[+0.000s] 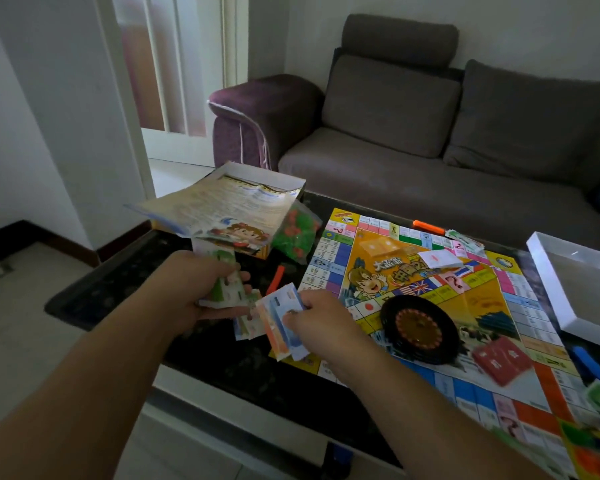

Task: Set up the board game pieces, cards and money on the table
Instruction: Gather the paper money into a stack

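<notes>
- Right hand [321, 318] low centre, fingers curled, pinching a fan of blue and orange play money [280, 322] over the near-left corner of the game board [440, 306].
- Left hand [201, 285] just beside it, fingers wrapped round a stack of green and white notes [227, 289]; a few more notes hang between the two hands.
- Both hands held above the dark bench [125, 292], near its front edge.
- Board lies flat on the bench, right of the hands; black spinner wheel [420, 329] sits on it just beside the right hand.
- Red card deck [503, 362] on the board, right of the wheel; white card pile [439, 259] nearer the board's middle, further back.
- Orange stick [276, 280] on the bench just past the hands, left of the board.
- Bag of green and red pieces [293, 233] leaning at the board's far-left corner, touching the open game box [243, 216].
- Rules sheet [208, 209] lies across the box top.
- White box lid [572, 289] at right edge, upside down.
- Orange marker [428, 227] at the board's far edge.
- Grey sofa [430, 133] behind the bench.
</notes>
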A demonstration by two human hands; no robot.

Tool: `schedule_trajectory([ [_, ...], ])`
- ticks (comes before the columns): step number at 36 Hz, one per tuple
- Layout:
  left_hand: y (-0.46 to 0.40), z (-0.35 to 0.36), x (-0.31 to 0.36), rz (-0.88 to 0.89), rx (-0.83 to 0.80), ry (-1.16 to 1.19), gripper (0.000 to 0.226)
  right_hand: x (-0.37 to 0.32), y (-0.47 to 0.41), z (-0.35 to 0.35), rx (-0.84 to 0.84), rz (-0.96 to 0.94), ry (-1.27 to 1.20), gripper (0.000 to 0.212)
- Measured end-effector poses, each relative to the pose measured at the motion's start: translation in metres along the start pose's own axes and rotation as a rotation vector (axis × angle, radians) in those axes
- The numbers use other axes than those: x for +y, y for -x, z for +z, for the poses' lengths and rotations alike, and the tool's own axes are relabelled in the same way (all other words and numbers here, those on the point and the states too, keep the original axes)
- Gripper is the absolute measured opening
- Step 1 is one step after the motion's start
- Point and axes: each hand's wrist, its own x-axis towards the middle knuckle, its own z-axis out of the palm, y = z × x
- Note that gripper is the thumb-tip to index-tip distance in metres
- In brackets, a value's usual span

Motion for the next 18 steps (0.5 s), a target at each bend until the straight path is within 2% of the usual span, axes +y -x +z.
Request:
schedule_trajectory([
  [4,0.008,0.02,0.001,0.055,-0.12,0.019,0.015,0.013,0.015,-0.029,0.012,-0.013,-0.098,0.025],
  [6,0.016,0.037,0.0,0.064,-0.2,0.005,0.017,0.019,0.022,-0.047,0.031,-0.024,-0.154,0.029],
  [8,0.024,0.056,-0.001,0.068,-0.265,-0.006,0.019,0.024,0.03,-0.066,0.066,-0.057,-0.212,0.012],
  [11,0.034,0.086,-0.004,0.075,-0.369,0.001,0.021,0.031,0.044,-0.09,0.096,-0.085,-0.369,0.019],
  [13,0.041,0.104,-0.006,0.076,-0.43,0.019,0.022,0.039,0.049,-0.1,0.139,-0.108,-0.398,0.024],
  [18,0.065,0.15,-0.012,0.049,-0.568,0.103,0.026,0.064,0.064,-0.128,0.278,-0.142,-0.376,0.016],
])
